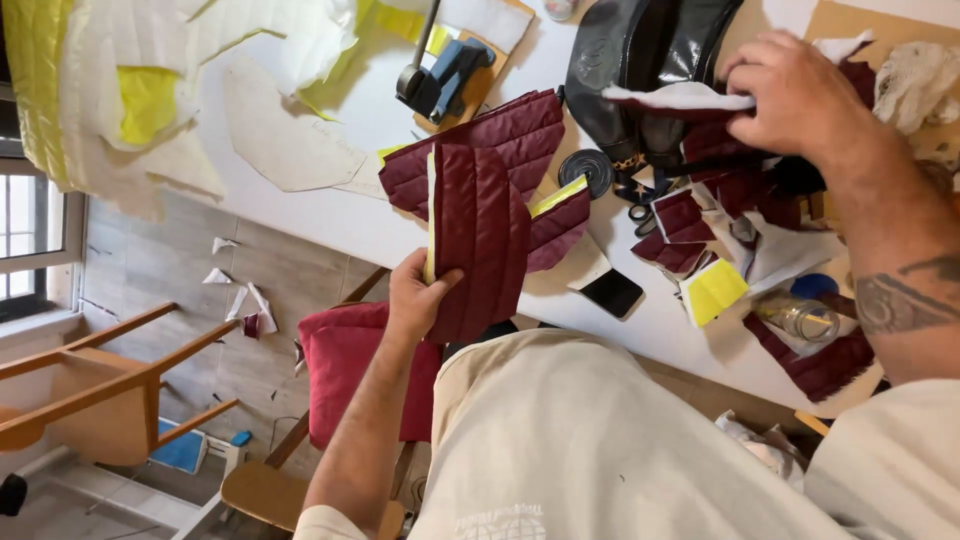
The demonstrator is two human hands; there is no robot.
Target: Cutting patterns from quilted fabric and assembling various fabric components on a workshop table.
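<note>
So the quilted maroon panel [480,240] sits right in the middle of the frame, held up over the edge of the white table [330,215]. The left hand [418,295] pinches its lower edge, thumb on top, fingers tucked behind. The panel has a thin yellow foam strip down its left side. Behind it, more maroon quilted pieces [515,135] lie fanned out on the table.

Over in the upper right, the right hand [795,90] is closed on a smaller maroon scrap [690,105] with white backing, lifted above a pile of cut scraps [700,225]. A black leather bag [640,60] lies just behind that. Near the pile there's a black tape roll [586,170], a phone [611,293], a yellow foam square [716,290] and a glass jar [800,318].

Top centre has a hammer [420,60], and white paper patterns [285,135] fill the upper left. Lower left, a wooden chair [95,385] stands on the floor.
</note>
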